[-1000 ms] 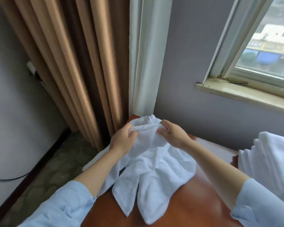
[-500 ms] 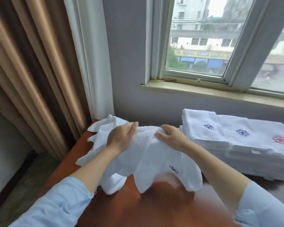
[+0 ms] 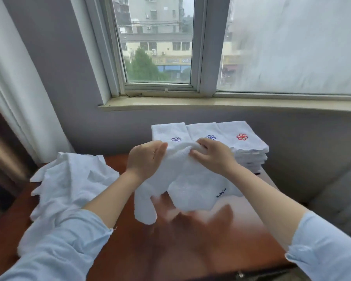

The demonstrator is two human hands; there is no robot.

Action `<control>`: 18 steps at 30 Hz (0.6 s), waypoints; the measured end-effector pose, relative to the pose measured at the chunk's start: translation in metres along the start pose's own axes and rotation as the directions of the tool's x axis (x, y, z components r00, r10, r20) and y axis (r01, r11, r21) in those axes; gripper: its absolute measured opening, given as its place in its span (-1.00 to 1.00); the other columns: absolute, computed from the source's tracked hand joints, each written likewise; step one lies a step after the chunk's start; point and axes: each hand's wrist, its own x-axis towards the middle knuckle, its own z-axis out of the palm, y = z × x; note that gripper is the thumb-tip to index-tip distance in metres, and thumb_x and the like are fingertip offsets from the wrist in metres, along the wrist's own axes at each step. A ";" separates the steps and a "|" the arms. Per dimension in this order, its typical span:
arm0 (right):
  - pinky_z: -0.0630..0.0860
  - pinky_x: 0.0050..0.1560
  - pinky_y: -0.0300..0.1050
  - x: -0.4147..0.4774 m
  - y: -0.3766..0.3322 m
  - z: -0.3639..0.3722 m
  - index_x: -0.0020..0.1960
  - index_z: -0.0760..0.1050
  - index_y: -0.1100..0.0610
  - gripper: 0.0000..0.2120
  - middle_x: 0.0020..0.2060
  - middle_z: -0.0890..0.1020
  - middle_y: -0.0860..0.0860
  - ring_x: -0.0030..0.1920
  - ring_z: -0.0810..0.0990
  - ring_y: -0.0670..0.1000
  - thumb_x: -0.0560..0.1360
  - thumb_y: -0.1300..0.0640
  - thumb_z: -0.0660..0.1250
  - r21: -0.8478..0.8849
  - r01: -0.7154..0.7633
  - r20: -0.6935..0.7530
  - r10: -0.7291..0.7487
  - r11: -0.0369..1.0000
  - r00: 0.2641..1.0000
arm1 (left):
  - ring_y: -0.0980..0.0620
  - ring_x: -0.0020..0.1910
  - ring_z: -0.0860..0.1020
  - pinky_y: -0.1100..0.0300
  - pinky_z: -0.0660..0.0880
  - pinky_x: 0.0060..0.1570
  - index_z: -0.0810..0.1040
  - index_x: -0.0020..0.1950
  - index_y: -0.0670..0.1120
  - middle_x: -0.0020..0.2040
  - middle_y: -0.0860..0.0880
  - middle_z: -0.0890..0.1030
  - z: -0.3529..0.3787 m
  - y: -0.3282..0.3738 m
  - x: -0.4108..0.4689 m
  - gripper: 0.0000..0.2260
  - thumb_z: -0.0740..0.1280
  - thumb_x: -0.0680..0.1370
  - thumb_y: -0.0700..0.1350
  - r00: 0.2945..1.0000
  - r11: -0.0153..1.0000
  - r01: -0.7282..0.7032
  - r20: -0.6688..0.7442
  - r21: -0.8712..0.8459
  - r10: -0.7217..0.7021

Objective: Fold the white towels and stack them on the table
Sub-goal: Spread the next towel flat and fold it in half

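Note:
A crumpled white towel with a small dark embroidered mark hangs just above the reddish-brown table. My left hand grips its top edge on the left. My right hand pinches the same edge on the right. The two hands are close together over the middle of the table. Behind them, against the wall, stands a stack of folded white towels with blue and red flower emblems. A pile of unfolded white towels lies on the table's left side.
A window sill and window run along the grey wall behind the table. White and brown curtains hang at the left. The table's front edge is at the bottom right, with something grey beyond its right side.
The view has swung right from the curtain corner to the window. Both hands have carried the towel from the left pile toward the table's middle, in front of the folded stack.

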 end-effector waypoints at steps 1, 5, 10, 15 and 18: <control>0.31 -0.32 -0.13 -0.005 0.005 -0.001 -0.31 0.31 -0.12 -0.71 -0.41 0.45 -0.13 -0.31 0.45 -0.14 0.47 -0.19 0.31 0.005 -0.007 0.015 0.007 1.000 1.000 | -0.05 -0.47 0.24 0.15 0.13 -0.47 0.14 -0.37 0.01 -0.49 0.03 0.22 0.004 0.002 -0.003 -0.59 0.00 0.62 0.17 0.999 0.999 -0.041 0.000 0.003 0.041; 0.27 -0.33 -0.10 -0.037 0.030 0.023 -0.33 0.29 -0.05 -0.64 -0.44 0.42 -0.11 -0.38 0.39 -0.15 0.46 -0.21 0.32 0.010 -0.066 0.223 0.063 0.998 0.973 | 0.00 -0.50 0.26 0.20 0.12 -0.44 0.21 -0.37 0.02 -0.49 0.07 0.26 0.025 -0.004 -0.038 -0.62 0.05 0.62 0.10 0.983 0.991 -0.133 0.128 0.003 0.131; 0.26 -0.29 -0.11 -0.102 0.063 0.096 -0.21 0.34 0.04 -0.67 -0.34 0.43 -0.08 -0.33 0.37 -0.07 0.53 -0.18 0.26 0.018 -0.202 0.529 0.162 0.979 0.833 | 0.02 -0.30 0.48 0.09 0.37 -0.27 0.43 -0.25 -0.02 -0.31 0.06 0.52 0.059 -0.019 -0.112 -0.55 -0.08 0.61 0.17 0.846 0.988 -0.064 0.533 0.142 -0.022; 0.41 -0.11 -0.12 -0.155 0.079 0.141 0.02 0.50 -0.02 -0.80 -0.10 0.59 -0.10 -0.06 0.55 -0.01 0.59 -0.13 0.22 -0.023 -0.284 0.696 0.220 0.958 0.684 | 0.02 -0.23 0.52 0.08 0.48 -0.14 0.43 -0.19 -0.02 -0.22 0.02 0.57 0.080 -0.027 -0.172 -0.65 0.01 0.67 0.08 0.645 0.967 0.014 0.737 0.254 -0.203; 0.46 0.10 -0.15 -0.162 0.083 0.147 0.21 0.53 -0.10 -0.76 0.11 0.59 -0.16 0.11 0.54 -0.08 0.60 -0.07 0.20 -0.028 -0.347 0.717 0.261 0.937 0.647 | 0.06 -0.27 0.47 0.14 0.51 -0.18 0.49 -0.12 -0.03 -0.22 0.05 0.52 0.085 -0.024 -0.184 -0.75 0.10 0.65 0.01 0.595 0.950 -0.097 0.782 0.297 -0.184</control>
